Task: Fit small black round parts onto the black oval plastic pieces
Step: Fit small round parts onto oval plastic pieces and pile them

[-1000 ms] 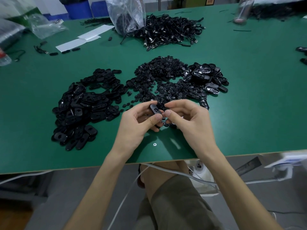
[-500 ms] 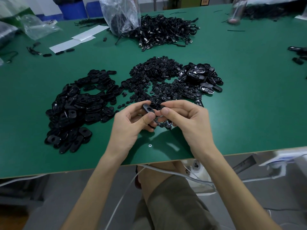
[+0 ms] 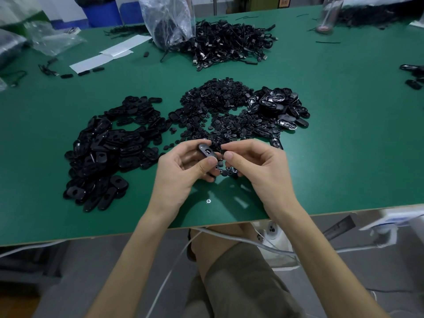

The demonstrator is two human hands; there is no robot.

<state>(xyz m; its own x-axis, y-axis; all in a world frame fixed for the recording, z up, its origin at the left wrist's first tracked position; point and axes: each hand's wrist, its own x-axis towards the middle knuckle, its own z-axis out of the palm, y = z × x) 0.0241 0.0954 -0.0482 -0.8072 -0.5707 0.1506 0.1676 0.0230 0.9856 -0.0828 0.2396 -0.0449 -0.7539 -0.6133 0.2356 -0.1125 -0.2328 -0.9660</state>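
My left hand [image 3: 181, 173] pinches one black oval piece [image 3: 207, 151] between thumb and fingers, its keyhole slot facing up. My right hand [image 3: 259, 166] is just to its right, thumb and forefinger pressed together on something too small to make out, a few centimetres from the oval piece. A heap of small black round parts [image 3: 220, 111] lies right behind both hands. To the left spreads a big pile of oval pieces [image 3: 110, 148]. A smaller pile of glossy oval pieces [image 3: 280, 104] sits at the right of the round parts.
The green table [image 3: 344, 145] ends at a front edge close to my wrists. A tangle of black cables [image 3: 229, 44] and a clear plastic bag [image 3: 167, 21] lie at the back. White paper strips [image 3: 110, 53] are at the back left. A screw head [image 3: 208, 201] sits below my hands.
My hands have drawn slightly apart: the right thumb and forefinger, touching the oval piece a second ago, are now just off its right end. The left hand keeps holding the piece.
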